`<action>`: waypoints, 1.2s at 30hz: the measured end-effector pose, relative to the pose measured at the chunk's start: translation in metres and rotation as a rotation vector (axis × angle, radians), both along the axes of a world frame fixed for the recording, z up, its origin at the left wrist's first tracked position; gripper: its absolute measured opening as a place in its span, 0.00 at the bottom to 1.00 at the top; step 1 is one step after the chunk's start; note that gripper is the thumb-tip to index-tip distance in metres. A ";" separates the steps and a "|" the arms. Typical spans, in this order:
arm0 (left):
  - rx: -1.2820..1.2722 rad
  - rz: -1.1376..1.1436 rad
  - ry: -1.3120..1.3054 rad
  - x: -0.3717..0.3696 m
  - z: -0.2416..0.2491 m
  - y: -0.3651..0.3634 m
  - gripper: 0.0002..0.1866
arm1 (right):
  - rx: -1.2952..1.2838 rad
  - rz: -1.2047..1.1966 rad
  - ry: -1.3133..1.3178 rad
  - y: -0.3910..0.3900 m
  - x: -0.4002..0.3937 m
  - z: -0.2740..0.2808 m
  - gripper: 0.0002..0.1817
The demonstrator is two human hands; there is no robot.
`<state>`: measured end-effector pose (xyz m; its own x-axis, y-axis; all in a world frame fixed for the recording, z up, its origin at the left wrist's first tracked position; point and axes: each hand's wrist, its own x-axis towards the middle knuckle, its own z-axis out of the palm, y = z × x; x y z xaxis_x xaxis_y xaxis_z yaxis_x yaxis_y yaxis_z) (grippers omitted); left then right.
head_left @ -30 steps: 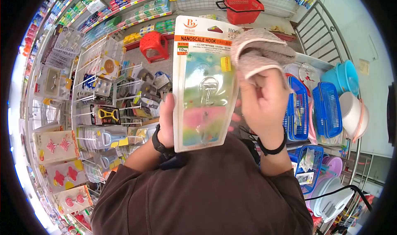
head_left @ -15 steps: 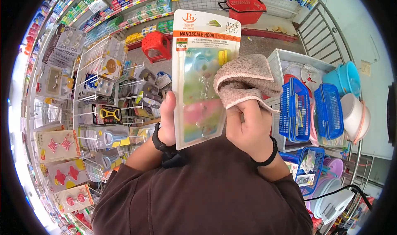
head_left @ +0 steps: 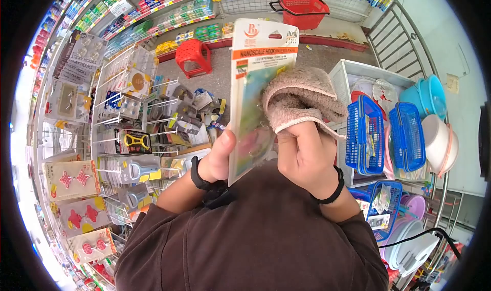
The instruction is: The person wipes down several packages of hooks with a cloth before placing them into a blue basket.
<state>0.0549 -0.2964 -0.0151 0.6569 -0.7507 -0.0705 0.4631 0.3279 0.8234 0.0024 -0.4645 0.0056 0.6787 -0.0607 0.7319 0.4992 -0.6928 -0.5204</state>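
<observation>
A hook package (head_left: pixel 250 101) with a white and orange header reading "NANOSCALE HOOK" stands upright before my chest, turned at an angle. My left hand (head_left: pixel 221 155) grips its lower left edge; the thumb shows at the edge, while the other fingers are hidden behind it. In my right hand (head_left: pixel 309 158) is a folded, fluffy pinkish-brown cloth (head_left: pixel 309 89), pinched from below. The cloth lies against or very near the right side of the package; whether they touch is hard to tell.
Left are racks of hanging hook packs (head_left: pixel 134 81). A red stool (head_left: pixel 194 58) and a red basket (head_left: pixel 302 12) sit ahead. On the right, blue baskets (head_left: pixel 407 137) and turquoise buckets (head_left: pixel 425 96) stand by a white bin (head_left: pixel 343 71).
The package has turned to a steeper angle and shifted slightly right. My left hand moved right with it. The cloth and my right hand stay almost in place.
</observation>
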 end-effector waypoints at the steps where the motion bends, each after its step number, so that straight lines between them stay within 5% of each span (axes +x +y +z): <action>1: 0.006 -0.008 -0.028 0.000 0.001 -0.003 0.56 | 0.048 0.013 0.042 0.001 -0.001 0.002 0.10; 12: 0.022 -0.061 -0.249 -0.007 0.000 -0.010 0.57 | 0.189 -0.040 0.036 -0.001 0.003 0.014 0.06; 17: 0.023 -0.032 -0.029 0.007 0.008 -0.012 0.52 | -0.013 -0.010 -0.029 0.004 0.007 0.003 0.06; 19: 0.092 -0.057 -0.133 0.010 0.006 -0.013 0.50 | 0.223 -0.012 0.110 0.001 0.006 0.004 0.06; 24: 0.184 -0.055 -0.306 0.014 0.007 -0.020 0.49 | 0.182 -0.018 0.090 -0.005 0.009 0.011 0.07; 28: -0.045 0.045 -0.425 0.025 0.001 -0.026 0.40 | -0.003 0.000 -0.009 0.008 0.003 0.001 0.08; 36: -0.010 0.280 -0.635 0.031 0.004 -0.029 0.41 | -0.044 0.016 0.005 0.028 0.001 -0.020 0.09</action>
